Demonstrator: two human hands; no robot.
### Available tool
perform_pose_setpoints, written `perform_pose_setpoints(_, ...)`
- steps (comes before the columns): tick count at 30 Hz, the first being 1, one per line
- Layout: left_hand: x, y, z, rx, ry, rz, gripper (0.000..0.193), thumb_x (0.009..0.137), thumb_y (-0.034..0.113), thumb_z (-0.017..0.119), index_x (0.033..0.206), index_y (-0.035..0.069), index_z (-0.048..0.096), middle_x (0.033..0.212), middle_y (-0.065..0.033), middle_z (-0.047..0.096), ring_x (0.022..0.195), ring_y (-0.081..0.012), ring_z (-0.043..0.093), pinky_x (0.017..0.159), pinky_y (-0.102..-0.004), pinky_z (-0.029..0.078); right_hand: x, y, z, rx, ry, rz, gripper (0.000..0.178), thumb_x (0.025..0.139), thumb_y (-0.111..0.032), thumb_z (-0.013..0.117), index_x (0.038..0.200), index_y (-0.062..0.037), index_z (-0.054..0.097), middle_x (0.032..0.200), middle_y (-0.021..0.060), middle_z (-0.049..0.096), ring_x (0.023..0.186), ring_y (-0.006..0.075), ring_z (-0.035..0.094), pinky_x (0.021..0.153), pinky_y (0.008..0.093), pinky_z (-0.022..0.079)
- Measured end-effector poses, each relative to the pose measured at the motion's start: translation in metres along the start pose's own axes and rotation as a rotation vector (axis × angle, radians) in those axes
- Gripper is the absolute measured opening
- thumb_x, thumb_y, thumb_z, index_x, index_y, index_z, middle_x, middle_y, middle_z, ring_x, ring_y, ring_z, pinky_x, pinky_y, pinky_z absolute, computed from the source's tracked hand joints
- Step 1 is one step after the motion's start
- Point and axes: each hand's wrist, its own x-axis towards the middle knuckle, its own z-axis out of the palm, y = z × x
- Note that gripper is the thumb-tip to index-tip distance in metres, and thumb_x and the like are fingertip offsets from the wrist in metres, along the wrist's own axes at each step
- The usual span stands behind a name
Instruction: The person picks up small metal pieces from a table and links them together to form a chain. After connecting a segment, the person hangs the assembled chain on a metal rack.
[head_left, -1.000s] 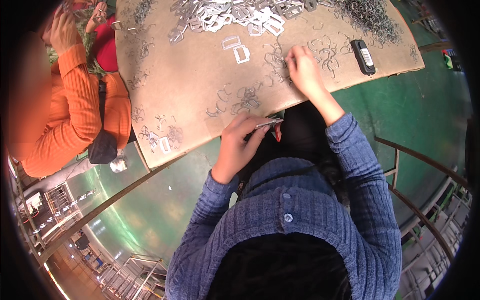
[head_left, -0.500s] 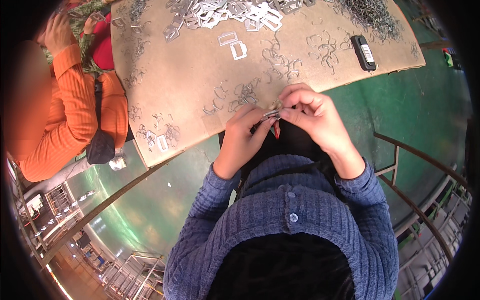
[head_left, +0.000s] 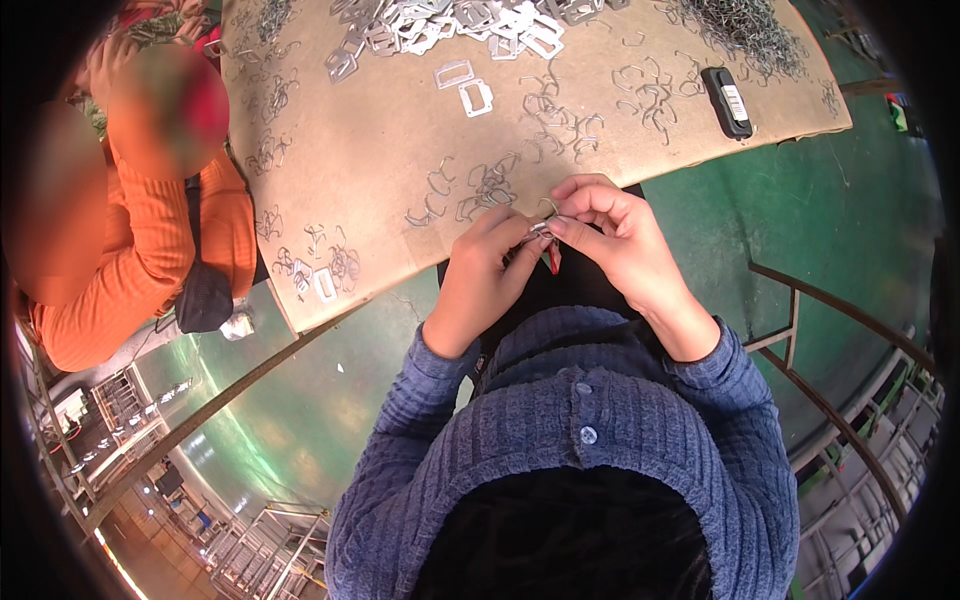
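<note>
Right, biggest first: a brown tabletop (head_left: 370, 140), with a co-worker in orange (head_left: 150, 240) at its left side. Along its far edge sprawls a heap of flat metal frames (head_left: 430, 30), and at its far right corner bristles a dense mass of wire hooks (head_left: 745, 38). Down at its near edge the left hand (head_left: 485, 262) and right hand (head_left: 632, 248) meet, fingertips together! Near its right edge lies a black oblong case (head_left: 727, 103); toward its middle, two loose frames (head_left: 464, 101), side by side. And between the fingertips, by its near edge, the small metal piece (head_left: 541, 230): left grip pinched tight on it, right grip narrow, apparently closed on a curved wire (head_left: 548, 204) right against it. Just below pokes a red tip (head_left: 555, 262).

Doing this well, I'd say, means holding the left pinch rock-steady, letting only the right fingertips make small adjustments, and keeping the joint uncovered to the eye.

Now the count: one tabletop, one co-worker in orange, two hands, one case, two loose frames mid-table, one metal piece, one red tip. Heaped frames and hooks? Too tangled to number.
</note>
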Motion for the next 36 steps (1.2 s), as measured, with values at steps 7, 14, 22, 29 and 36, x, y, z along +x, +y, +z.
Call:
perform_pose_setpoints(7, 0.006, -0.001, 0.000, 0.017, -0.007, 0.017, 0.008, 0.077, 0.002, 0.063, 0.085, 0.003, 0.064, 0.073, -0.0103, 0.052, 0.061, -0.0242, 0.053, 0.054, -0.0311, 0.042, 0.003, 0.005, 0.005, -0.102, 0.101, -0.100, 0.010, 0.074, -0.003, 0.069, 0.081, -0.0013, 0.063, 0.097, 0.0064, 0.058, 0.084, 0.0130, 0.054, 0.074, 0.0249, 0.041)
perform_pose_setpoints(14, 0.020, -0.018, -0.005, -0.114, -0.262, 0.085, 0.017, 0.078, 0.004, 0.064, 0.095, 0.003, 0.064, 0.077, -0.0096, 0.057, 0.070, -0.0202, 0.057, 0.064, -0.0303, 0.045, -0.001, -0.003, 0.010, -0.355, 0.127, -0.398, 0.014, 0.075, 0.005, 0.063, 0.085, -0.0010, 0.056, 0.088, 0.0088, 0.056, 0.074, 0.0191, 0.057, 0.061, 0.0254, 0.045)
perform_pose_setpoints(22, 0.118, -0.113, -0.008, 0.175, 0.252, -0.206, 0.035, 0.079, 0.020, 0.068, 0.107, 0.002, 0.060, 0.094, -0.0173, 0.061, 0.086, -0.0270, 0.060, 0.077, -0.0341, 0.049, -0.006, -0.001, 0.014, -0.491, 0.084, -0.592, 0.018, 0.072, 0.007, 0.064, 0.083, -0.0025, 0.054, 0.086, 0.0129, 0.059, 0.070, 0.0242, 0.059, 0.059, 0.0297, 0.048)
perform_pose_setpoints(29, 0.147, -0.116, 0.037, 0.525, 0.342, -0.102, 0.039, 0.075, 0.015, 0.068, 0.111, 0.004, 0.055, 0.103, -0.0198, 0.048, 0.091, -0.0358, 0.052, 0.080, -0.0417, 0.045, -0.008, 0.000, 0.010, -0.501, 0.069, -0.603, 0.020, 0.069, 0.011, 0.064, 0.080, -0.0010, 0.052, 0.084, 0.0135, 0.057, 0.073, 0.0254, 0.060, 0.063, 0.0310, 0.049)
perform_pose_setpoints(36, 0.146, -0.158, 0.016, 0.405, 0.172, 0.062, 0.033, 0.073, 0.009, 0.067, 0.104, 0.005, 0.059, 0.102, -0.0188, 0.049, 0.088, -0.0357, 0.054, 0.077, -0.0421, 0.046, -0.009, 0.005, 0.009, -0.460, 0.044, -0.604, 0.020, 0.070, 0.011, 0.064, 0.082, -0.0009, 0.053, 0.084, 0.0125, 0.057, 0.070, 0.0216, 0.058, 0.060, 0.0279, 0.048)
